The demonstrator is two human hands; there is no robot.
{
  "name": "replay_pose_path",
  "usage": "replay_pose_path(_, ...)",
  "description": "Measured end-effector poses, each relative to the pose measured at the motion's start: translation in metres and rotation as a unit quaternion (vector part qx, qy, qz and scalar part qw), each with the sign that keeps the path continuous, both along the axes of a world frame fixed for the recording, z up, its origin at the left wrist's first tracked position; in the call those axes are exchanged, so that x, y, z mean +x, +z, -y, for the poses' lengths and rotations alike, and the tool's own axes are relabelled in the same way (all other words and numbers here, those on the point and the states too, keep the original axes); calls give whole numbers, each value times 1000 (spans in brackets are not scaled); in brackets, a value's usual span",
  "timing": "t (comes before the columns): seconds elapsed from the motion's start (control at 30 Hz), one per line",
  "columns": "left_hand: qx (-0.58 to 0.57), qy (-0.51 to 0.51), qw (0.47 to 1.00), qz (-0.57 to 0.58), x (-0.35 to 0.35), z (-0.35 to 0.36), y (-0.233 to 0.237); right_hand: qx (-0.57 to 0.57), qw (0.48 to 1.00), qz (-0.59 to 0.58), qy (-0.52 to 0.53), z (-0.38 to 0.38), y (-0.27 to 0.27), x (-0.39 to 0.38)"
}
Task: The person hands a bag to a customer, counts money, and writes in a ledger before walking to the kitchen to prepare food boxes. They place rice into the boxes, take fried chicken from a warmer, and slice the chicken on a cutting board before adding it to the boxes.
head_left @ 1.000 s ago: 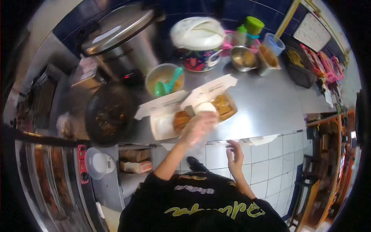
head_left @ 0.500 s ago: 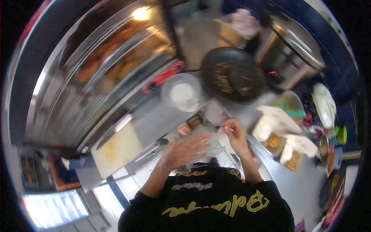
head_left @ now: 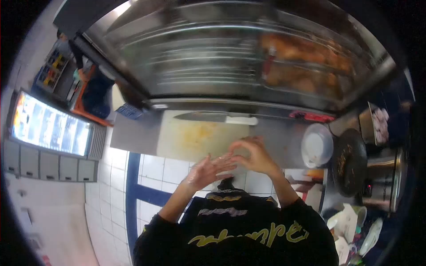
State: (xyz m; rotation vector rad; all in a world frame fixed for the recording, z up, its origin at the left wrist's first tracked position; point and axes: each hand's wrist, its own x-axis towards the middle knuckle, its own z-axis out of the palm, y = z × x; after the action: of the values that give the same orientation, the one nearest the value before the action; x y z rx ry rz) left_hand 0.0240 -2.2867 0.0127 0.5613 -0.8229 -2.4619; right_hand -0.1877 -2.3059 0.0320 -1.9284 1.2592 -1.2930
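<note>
Fingers: left hand [head_left: 205, 172] spread; right hand [head_left: 255, 156] pinched, anything held too blurred to tell.
Place: both at cutting board's [head_left: 191, 138] near edge.

The steel desk [head_left: 275, 135] runs across the middle of the view. A pale, yellow-stained cutting board [head_left: 191, 137] lies on it near the centre. Along the board's 12 o'clock edge lies a knife [head_left: 208, 117], blade toward 9 o'clock and white handle toward 3. At 3 o'clock from the board sits a round white container [head_left: 317, 145], with a dark pan [head_left: 350, 162] just beside it.
</note>
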Motion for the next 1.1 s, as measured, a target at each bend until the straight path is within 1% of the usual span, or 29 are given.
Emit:
replay_pose_path(0.03, 12, -11, 1000, 2, 13, 7, -3, 61, 992, -74, 80, 12, 2, 12)
replay_pose_path(0.07, 13, 1, 1000, 1, 21, 10, -8, 119, 969, -148, 157, 22, 1, 20)
replay_pose_path(0.1, 15, 20, 1000, 19, 29, 11, -12, 118, 967, -152, 167, 33, -4, 28)
replay_pose_path(0.13, 19, 37, 998, 37, 36, 11, -16, 151, 969, -126, 152, 43, -15, 34)
replay_pose_path(0.17, 21, 46, 998, 34, 44, 12, -23, 184, 968, -100, 136, 54, -25, 40)
replay_pose_path(0.23, 80, 82, 993, -5, 61, 14, -36, 200, 967, -91, 132, 80, -37, 46)
replay_pose_path(0.3, 108, 102, 989, -3, 70, 14, -49, 215, 965, -81, 125, 90, -40, 58)
replay_pose_path(0.33, 132, 115, 985, 1, 72, 16, -49, 104, 983, -111, 102, 89, -36, 70)
replay_pose_path(0.37, 134, 119, 984, 0, 73, 19, -49, -9, 987, -139, 77, 88, -33, 83)
replay_pose_path(0.4, 129, 125, 983, 27, 71, 22, -44, -8, 987, -140, 80, 86, -31, 98)
replay_pose_path(0.43, 124, 129, 982, 54, 69, 25, -42, -27, 989, -114, 93, 83, -29, 114)
replay_pose_path(0.5, 120, 132, 982, 70, 67, 29, -51, -45, 990, -88, 104, 85, -28, 122)
replay_pose_path(0.53, 113, 133, 981, 86, 67, 32, -54, 45, 970, -136, 198, 89, -28, 119)
replay_pose_path(0.57, 113, 131, 981, 87, 68, 34, -56, 134, 931, -181, 288, 94, -28, 117)
replay_pose_path(0.63, 108, 82, 987, 88, 71, 40, -54, 155, 936, -175, 263, 107, -34, 115)
replay_pose_path(0.67, 108, 80, 987, 89, 73, 40, -53, 177, 940, -169, 240, 113, -37, 113)
replay_pose_path(0.7, 72, 57, 994, 56, 74, 39, -52, 177, 940, -169, 237, 118, -38, 112)
replay_pose_path(0.73, 35, 34, 999, 22, 76, 37, -51, 211, 956, -74, 191, 124, -38, 110)
replay_pose_path(0.77, 35, 32, 999, 22, 76, 36, -51, 241, 960, 22, 142, 127, -39, 109)
replay_pose_path(0.8, 61, 43, 997, -5, 77, 35, -50, 185, 974, 33, 129, 127, -39, 109)
replay_pose_path(0.83, 86, 52, 994, -31, 79, 36, -49, 184, 974, 36, 125, 123, -45, 108)
replay_pose_path(0.87, 86, 47, 995, -29, 81, 38, -48, 181, 969, 64, 155, 117, -57, 104)
replay_pose_path(0.9, 117, 80, 988, -69, 83, 39, -47, 178, 962, 92, 185, 114, -63, 100)
replay_pose_path(0.93, 147, 111, 977, -108, 84, 42, -47, 176, 963, 94, 179, 117, -69, 94)
replay_pose_path(0.97, 147, 105, 978, -107, 88, 44, -49, 270, 925, 38, 264, 121, -74, 87)
replay_pose_path(1.0, 145, 110, 977, -111, 92, 47, -55, 358, 868, -17, 344, 124, -77, 81)
replay_pose_path(1.03, 143, 116, 976, -116, 97, 48, -61, 356, 870, -15, 340, 128, -83, 79)
replay_pose_path(1.07, 142, 112, 977, -115, 103, 49, -68, 360, 892, 7, 273, 132, -88, 77)
replay_pose_path(1.1, 152, 160, 970, -105, 110, 49, -75, 361, 909, 29, 207, 135, -91, 74)
